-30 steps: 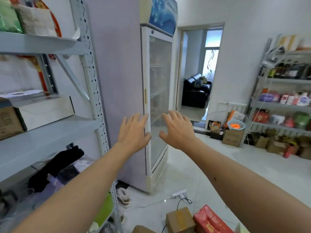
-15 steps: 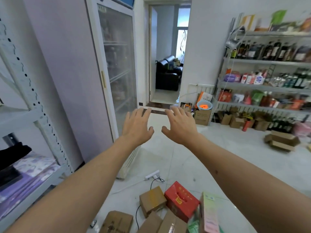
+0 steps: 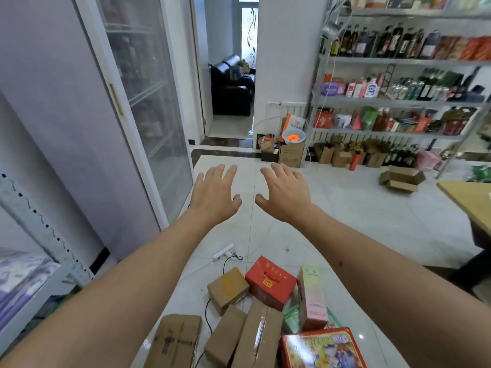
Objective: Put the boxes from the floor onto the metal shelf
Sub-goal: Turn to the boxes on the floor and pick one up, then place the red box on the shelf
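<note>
**Both hands out, palms down, nothing held**

Stretched forward side by side above the white tiled floor (image 3: 372, 224): left hand (image 3: 215, 197) and right hand (image 3: 285, 195), fingers spread wide and relaxed, thumbs pointing toward each other, a narrow gap between them. Empty, both of them, touching nothing.

Down below the forearms, nearer the camera than the hands, the boxes in a loose cluster on the tiles. At the middle of it, a red box (image 3: 269, 282), taken here as the landmark. Touching its left side, a small brown carton (image 3: 228, 289). Just right of it, a tall pink and green box (image 3: 310, 297) standing upright. In front of it, toward the camera, two long brown cartons (image 3: 247, 338) lying side by side, taped along the top. Further left of those, a flat brown carton (image 3: 175, 341). Front right of the red box, a colourful printed box (image 3: 322, 347), cut by the bottom edge.

Behind the red box, a white power strip (image 3: 224, 252) with a black cable. Far left of the red box, the metal shelf (image 3: 39, 229), its perforated upright slanting down to a low level. Well beyond, a glass-door fridge (image 3: 148, 102) and stocked store racks (image 3: 398, 102).
</note>
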